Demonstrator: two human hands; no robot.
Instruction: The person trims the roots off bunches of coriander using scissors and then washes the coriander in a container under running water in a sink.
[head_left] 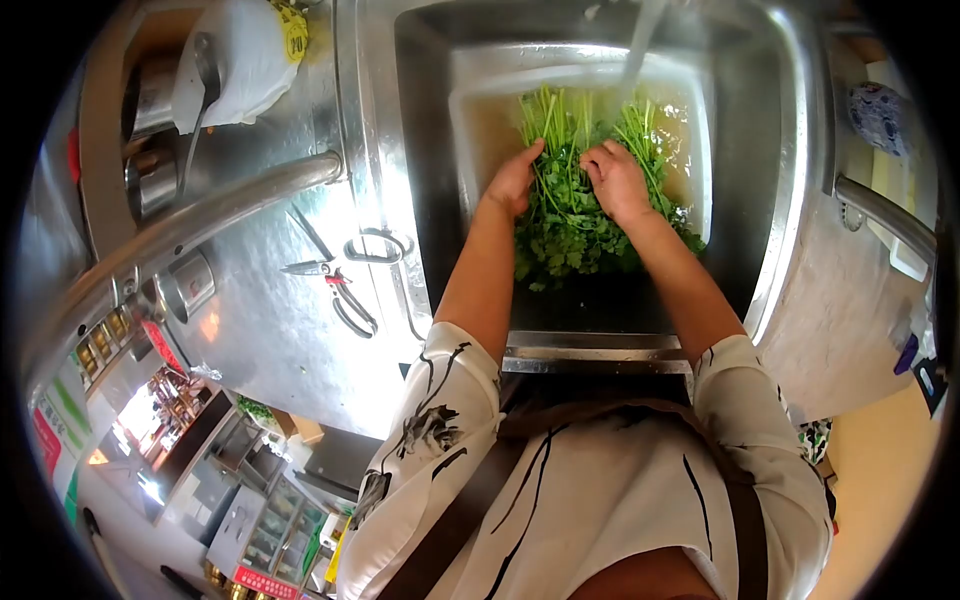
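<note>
A big bunch of cilantro (pixel 572 235) lies in a pale basin (pixel 707 150) of brownish water, inside a steel sink (pixel 424 120). Its stems point away from me and its leaves hang toward me over the basin's near side. My left hand (pixel 513 182) is curled round the left edge of the bunch, thumb on the stems. On the right, my right hand (pixel 617 182) is closed with bent fingers on sprigs in the middle of the bunch. Water (pixel 643 45) streams down at the back of the sink.
Shears (pixel 340 290) with dark handles lie on the steel counter (pixel 270 350) at left. A metal rail (pixel 220 205) crosses above it. Farther back are a spoon (pixel 206 85), a white bag (pixel 250 60) and metal containers (pixel 152 180). Another rail (pixel 885 212) stands at right.
</note>
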